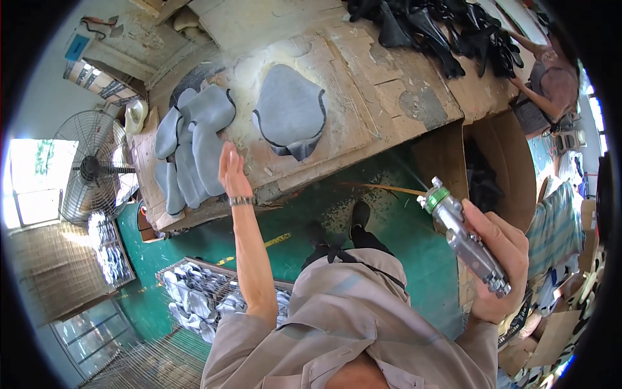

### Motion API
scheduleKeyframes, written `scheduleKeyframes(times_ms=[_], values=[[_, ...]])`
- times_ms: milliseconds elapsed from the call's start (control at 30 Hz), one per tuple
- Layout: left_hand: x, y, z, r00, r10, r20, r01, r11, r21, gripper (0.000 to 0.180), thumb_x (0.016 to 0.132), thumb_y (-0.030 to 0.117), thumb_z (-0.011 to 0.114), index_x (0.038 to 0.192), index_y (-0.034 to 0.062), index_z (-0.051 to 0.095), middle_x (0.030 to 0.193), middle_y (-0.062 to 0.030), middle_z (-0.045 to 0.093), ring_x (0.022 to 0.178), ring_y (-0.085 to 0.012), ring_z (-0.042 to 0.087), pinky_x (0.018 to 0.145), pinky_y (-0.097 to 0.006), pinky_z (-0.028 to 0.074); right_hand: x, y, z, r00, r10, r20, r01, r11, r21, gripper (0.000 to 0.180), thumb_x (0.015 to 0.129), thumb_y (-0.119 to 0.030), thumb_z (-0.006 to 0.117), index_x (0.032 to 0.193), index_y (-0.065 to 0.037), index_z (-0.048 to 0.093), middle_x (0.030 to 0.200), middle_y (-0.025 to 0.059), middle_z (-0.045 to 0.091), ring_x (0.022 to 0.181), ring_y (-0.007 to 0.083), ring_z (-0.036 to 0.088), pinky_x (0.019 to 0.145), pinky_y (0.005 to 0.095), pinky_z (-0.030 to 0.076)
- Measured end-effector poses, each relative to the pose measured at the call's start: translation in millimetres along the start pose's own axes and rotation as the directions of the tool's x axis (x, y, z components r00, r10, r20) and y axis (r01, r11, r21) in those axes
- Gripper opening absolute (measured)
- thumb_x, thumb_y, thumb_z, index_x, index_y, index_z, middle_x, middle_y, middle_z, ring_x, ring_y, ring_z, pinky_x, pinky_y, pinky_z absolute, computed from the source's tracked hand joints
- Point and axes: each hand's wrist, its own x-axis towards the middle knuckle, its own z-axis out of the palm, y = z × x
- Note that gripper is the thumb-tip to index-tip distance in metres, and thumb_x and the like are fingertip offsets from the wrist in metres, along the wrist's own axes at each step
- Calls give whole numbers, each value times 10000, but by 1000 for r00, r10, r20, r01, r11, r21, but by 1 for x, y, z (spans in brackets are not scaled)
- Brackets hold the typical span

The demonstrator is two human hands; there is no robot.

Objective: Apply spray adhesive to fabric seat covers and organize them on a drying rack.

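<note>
My right hand point(502, 256) is wrapped round a metal spray gun point(463, 236) with a green ring near its nozzle, held out to the right above the floor. A thin mist seems to leave the nozzle. My left hand point(232, 172) is at the table's near edge with its fingers stretched out, nothing seen in it. Beside it lie several overlapping grey fabric pieces point(207, 152) with black edging; whether the fingertips touch them I cannot tell. Farther right, a single larger grey piece point(290, 110) lies on the table, its black-edged near end curled up.
The cardboard-covered table point(369, 107) runs across the front. At its far right a co-worker point(551, 84) reaches into a pile of black pieces point(434, 32). A large fan point(97, 165) stands left. A rack of grey pieces point(194, 292) is by my left elbow; an open carton point(508, 152) is right.
</note>
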Motion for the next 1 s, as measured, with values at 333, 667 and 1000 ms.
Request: scheduleKeyframes(times_ms=[333,667,1000], values=[[-163,-99,-174,885,-386,-259,445,866,230,335,952,176,749,1274,88,717,1144,-25,739,1042,-136,685,805,-314,569,2,-23,14,1000,6,0,-6,997,-73,577,724,-135,760,1268,47,698,887,137,671,764,233,634,732,297,480],[-193,-115,-209,816,-474,-331,566,770,294,328,929,176,762,1245,92,739,1107,-13,750,980,-110,686,774,-283,560,-36,-49,13,993,93,78,-73,971,-228,477,813,-294,655,1180,-13,771,898,127,703,795,233,641,764,325,473],[-100,-52,-101,995,-58,-82,70,987,148,262,949,64,739,1205,11,733,1143,-42,735,986,-106,662,784,-242,530,-36,-39,6,991,-86,104,98,988,-121,568,726,-155,747,1257,43,704,845,131,674,715,247,638,690,326,478]])
